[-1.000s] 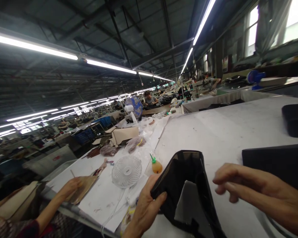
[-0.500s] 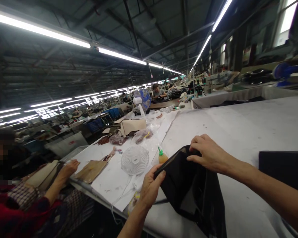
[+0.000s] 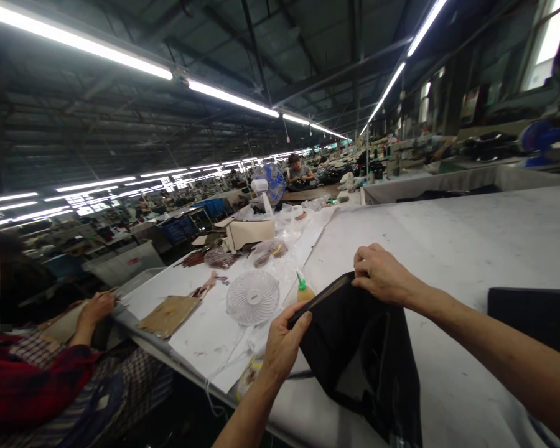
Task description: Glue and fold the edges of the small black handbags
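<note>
A black fabric piece (image 3: 354, 348) hangs between my two hands over the white table (image 3: 448, 242). My left hand (image 3: 284, 342) pinches its left corner, thumb on top. The fingers of my right hand (image 3: 378, 274) are closed on the upper right end of its edge. Between the hands that edge is stretched in a slanting line, and the lower part drapes down in folds. Just behind my left hand stands a yellow bottle with a green nozzle (image 3: 303, 288). A white round fan (image 3: 252, 297) lies to the left of the bottle.
Another black piece (image 3: 532, 317) lies at the right. Brown sheet material (image 3: 168, 315), plastic bags (image 3: 287, 233) and a blue fan (image 3: 270, 185) are on the left and far parts of the table. A co-worker's hand (image 3: 96, 308) is at the left edge.
My right hand has drawn its fingers closer together on the fabric's edge, which now looks straighter. The co-worker's hand at the left has moved left, away from the table.
</note>
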Action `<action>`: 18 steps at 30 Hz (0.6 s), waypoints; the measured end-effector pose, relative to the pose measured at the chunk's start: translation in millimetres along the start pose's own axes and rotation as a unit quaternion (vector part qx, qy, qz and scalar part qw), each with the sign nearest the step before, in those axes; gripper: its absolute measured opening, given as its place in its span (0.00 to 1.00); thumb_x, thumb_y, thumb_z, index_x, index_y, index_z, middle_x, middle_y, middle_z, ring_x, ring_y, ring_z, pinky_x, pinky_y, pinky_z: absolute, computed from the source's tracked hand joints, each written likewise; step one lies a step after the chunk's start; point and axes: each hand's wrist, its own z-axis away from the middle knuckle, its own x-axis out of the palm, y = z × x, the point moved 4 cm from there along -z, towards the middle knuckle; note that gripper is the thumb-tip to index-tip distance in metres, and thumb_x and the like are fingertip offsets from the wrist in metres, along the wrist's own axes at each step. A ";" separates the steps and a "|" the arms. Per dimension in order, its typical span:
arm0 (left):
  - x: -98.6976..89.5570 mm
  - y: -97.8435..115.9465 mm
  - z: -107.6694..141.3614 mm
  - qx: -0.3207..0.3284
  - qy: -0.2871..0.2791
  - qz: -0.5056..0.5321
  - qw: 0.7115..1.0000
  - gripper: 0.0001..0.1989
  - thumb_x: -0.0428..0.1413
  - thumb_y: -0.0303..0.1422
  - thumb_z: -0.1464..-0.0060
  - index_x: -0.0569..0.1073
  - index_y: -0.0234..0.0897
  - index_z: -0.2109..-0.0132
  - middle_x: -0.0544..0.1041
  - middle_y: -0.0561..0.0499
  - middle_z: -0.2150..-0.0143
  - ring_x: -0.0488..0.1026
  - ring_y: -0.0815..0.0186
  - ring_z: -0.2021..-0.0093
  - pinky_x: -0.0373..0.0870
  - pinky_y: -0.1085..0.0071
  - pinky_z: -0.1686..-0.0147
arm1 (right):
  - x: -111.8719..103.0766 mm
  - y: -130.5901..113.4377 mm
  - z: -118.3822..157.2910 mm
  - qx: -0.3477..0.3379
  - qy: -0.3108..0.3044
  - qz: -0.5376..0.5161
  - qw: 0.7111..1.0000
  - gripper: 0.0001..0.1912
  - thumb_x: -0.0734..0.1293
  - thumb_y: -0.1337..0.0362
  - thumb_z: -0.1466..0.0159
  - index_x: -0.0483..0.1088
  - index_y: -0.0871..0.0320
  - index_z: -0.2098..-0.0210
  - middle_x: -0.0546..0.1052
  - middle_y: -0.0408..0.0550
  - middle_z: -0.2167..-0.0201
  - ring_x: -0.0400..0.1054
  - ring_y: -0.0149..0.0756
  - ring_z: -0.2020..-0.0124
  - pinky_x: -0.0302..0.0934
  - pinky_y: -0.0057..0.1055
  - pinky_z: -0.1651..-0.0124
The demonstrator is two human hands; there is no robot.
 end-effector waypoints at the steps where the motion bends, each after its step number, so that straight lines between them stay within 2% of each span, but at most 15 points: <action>1: -0.1 0.1 -0.5 0.003 0.002 -0.006 1.000 0.17 0.59 0.41 0.45 0.77 0.38 0.51 0.81 0.49 0.55 0.75 0.60 0.53 0.69 0.68 0.51 | 0.3 1.3 -0.2 0.004 0.002 -0.002 1.000 0.09 0.70 0.62 0.41 0.74 0.56 0.77 0.74 0.47 0.62 0.64 0.40 0.55 0.59 0.34 0.53; 6: -0.8 1.6 0.1 0.013 0.011 -0.033 0.999 0.16 0.58 0.41 0.44 0.77 0.39 0.52 0.81 0.51 0.56 0.75 0.61 0.53 0.69 0.69 0.51 | 3.5 2.8 -1.4 0.033 0.001 0.000 0.999 0.08 0.68 0.63 0.40 0.72 0.56 0.76 0.76 0.43 0.61 0.69 0.32 0.63 0.59 0.28 0.59; 11: 0.0 2.9 2.1 0.017 0.012 -0.043 0.999 0.16 0.58 0.41 0.44 0.78 0.39 0.52 0.81 0.51 0.57 0.76 0.61 0.55 0.70 0.70 0.54 | 4.7 1.2 -4.0 0.079 0.000 0.035 0.996 0.06 0.67 0.61 0.40 0.73 0.55 0.70 0.79 0.46 0.67 0.71 0.38 0.64 0.57 0.30 0.66; 18: -0.5 3.5 2.0 0.016 0.017 -0.051 0.998 0.16 0.58 0.41 0.44 0.78 0.38 0.53 0.82 0.50 0.58 0.76 0.60 0.55 0.70 0.69 0.54 | 1.7 -5.8 -4.8 0.095 -0.008 0.093 0.991 0.11 0.65 0.57 0.39 0.75 0.57 0.69 0.80 0.52 0.67 0.73 0.44 0.63 0.58 0.33 0.67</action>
